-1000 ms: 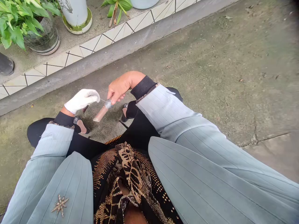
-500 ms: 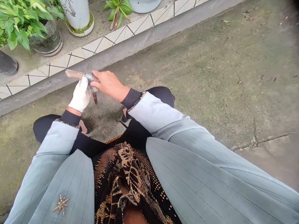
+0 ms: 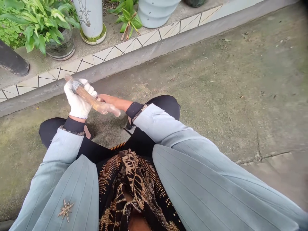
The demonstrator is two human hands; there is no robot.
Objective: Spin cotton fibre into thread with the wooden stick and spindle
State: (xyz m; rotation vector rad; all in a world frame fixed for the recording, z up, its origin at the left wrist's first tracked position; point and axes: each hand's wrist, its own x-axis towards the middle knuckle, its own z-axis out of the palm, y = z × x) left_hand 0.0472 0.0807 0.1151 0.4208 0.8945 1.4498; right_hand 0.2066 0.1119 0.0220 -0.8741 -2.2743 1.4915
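My left hand (image 3: 78, 99), in a white knit glove, is closed around a wooden stick (image 3: 92, 102). The stick slants from upper left to lower right and has a knobby, forked-looking pale end. Grey wire (image 3: 77, 86) is wound in a tight coil around it near the upper end, between my gloved thumb and fingers. My bare right hand (image 3: 108, 98) lies behind and below the stick, its fingertips drawn together right beside the gloved fingers. The stick partly covers it, and whatever it pinches is hidden.
Beyond my hands runs a low tiled ledge (image 3: 96, 59). A leafy plant in a glass bowl (image 3: 60, 45), a white pot on a saucer (image 3: 92, 19), a pale blue pot (image 3: 154, 12) and a dark cylinder (image 3: 13, 59) stand there. Concrete ground (image 3: 216, 96) spreads to the right.
The stick has turned, so its knobby end now points to the lower right. My right hand has left the wire coil area and moved lower, behind the stick. The view has shifted slightly.
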